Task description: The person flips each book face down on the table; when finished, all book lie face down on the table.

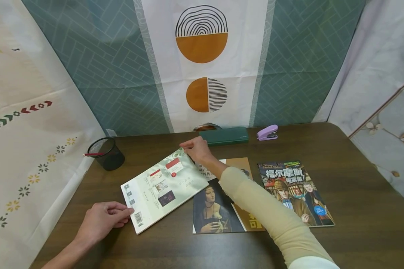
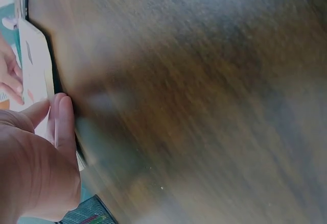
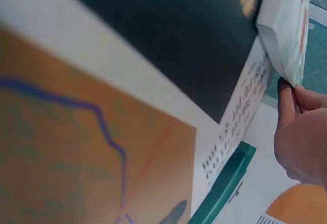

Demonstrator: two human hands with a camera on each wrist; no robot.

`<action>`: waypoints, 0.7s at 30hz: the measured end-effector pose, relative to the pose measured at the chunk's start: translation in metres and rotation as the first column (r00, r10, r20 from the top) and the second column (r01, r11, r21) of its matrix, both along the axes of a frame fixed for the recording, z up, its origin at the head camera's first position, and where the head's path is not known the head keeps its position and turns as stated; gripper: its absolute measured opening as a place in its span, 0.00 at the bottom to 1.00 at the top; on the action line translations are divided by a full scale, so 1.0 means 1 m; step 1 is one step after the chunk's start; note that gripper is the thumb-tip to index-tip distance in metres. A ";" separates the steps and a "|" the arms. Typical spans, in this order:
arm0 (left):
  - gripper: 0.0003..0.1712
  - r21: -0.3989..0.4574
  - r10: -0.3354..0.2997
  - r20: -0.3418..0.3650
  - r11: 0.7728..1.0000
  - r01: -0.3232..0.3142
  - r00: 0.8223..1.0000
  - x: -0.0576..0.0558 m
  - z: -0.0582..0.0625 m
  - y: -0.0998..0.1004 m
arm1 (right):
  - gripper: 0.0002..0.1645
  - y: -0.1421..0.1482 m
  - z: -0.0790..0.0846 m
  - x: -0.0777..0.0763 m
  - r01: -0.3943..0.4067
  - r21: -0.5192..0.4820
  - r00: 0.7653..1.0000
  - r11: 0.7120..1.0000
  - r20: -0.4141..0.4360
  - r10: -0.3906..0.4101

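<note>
A pale green book [image 1: 180,183] with its barcoded back cover up is held at a slant, raised off the table at least in part. My left hand [image 1: 102,220] pinches its lower left edge between thumb and fingers, as the left wrist view also shows. At its upper right corner my right hand [image 1: 199,150] grips it with thumb and fingertips. Partly beneath the right forearm lies a book with a painted woman on its cover [image 1: 208,216]; the pale book overlaps its left side. To the right lies a comic-style book [image 1: 296,194], face up.
A black mesh pen cup [image 1: 112,158] with a red pencil stands at the back left. Along the back edge sit a dark green case [image 1: 223,136] and a purple stapler [image 1: 267,133]. Behind the brown table [image 1: 148,254] hangs a patterned curtain [image 1: 128,74].
</note>
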State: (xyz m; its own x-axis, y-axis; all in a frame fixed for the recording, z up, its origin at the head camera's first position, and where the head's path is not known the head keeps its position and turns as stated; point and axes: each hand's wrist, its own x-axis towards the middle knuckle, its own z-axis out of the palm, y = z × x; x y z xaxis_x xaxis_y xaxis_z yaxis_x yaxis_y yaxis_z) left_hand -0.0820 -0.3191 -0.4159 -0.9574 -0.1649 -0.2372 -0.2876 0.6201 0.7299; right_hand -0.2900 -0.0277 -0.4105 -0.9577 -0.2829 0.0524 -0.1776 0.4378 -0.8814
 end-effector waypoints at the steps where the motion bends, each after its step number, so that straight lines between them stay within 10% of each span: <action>1: 0.19 -0.014 -0.006 -0.005 1.000 0.006 1.000 0.000 0.000 0.000 | 0.16 0.000 -0.001 0.000 0.000 0.003 1.000 1.000 0.003 0.000; 12: 0.14 -0.309 -0.126 -0.111 0.947 0.086 0.986 0.002 0.002 -0.001 | 0.21 0.003 -0.007 -0.004 -0.047 -0.010 0.998 0.999 0.049 0.047; 21: 0.17 -0.478 -0.257 -0.396 0.877 0.041 0.881 -0.002 0.001 -0.005 | 0.32 0.009 -0.006 -0.004 -0.182 -0.007 0.982 0.983 0.051 0.182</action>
State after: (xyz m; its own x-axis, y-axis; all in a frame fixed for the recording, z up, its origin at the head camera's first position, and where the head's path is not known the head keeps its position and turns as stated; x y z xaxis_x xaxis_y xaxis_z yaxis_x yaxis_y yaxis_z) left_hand -0.0842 -0.3239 -0.4147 -0.9622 0.0056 0.2722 0.1156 0.9137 0.3897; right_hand -0.2939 -0.0191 -0.4167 -0.8916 -0.4528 0.0052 -0.2083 0.3999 -0.8926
